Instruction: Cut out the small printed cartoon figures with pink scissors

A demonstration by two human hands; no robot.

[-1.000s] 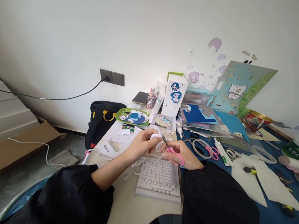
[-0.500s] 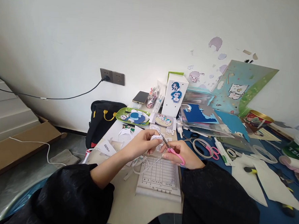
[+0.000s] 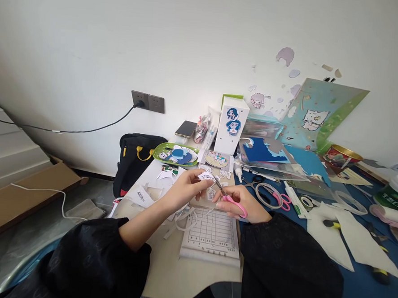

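Pinched in my left hand is a small white paper piece with black line drawing on it. My right hand grips pink-handled scissors, fingers closed round the handles. Their blades point up and left and meet the paper's right edge. Beneath my hands lies a pad with a printed grid, and thin paper strips curl beside its left edge. Just beyond the hands, paper cutouts with outline drawings lie on the table.
A green tray holding blue and white cutouts stands at the back left, near a phone. Behind is a white box with stickers. To the right are another pair of pink scissors, a glue tube and white foam-like sheets.
The paper in my left hand has turned and tilted against the blades. My right hand with the scissors stays nearly in place; the whole view has shifted slightly.
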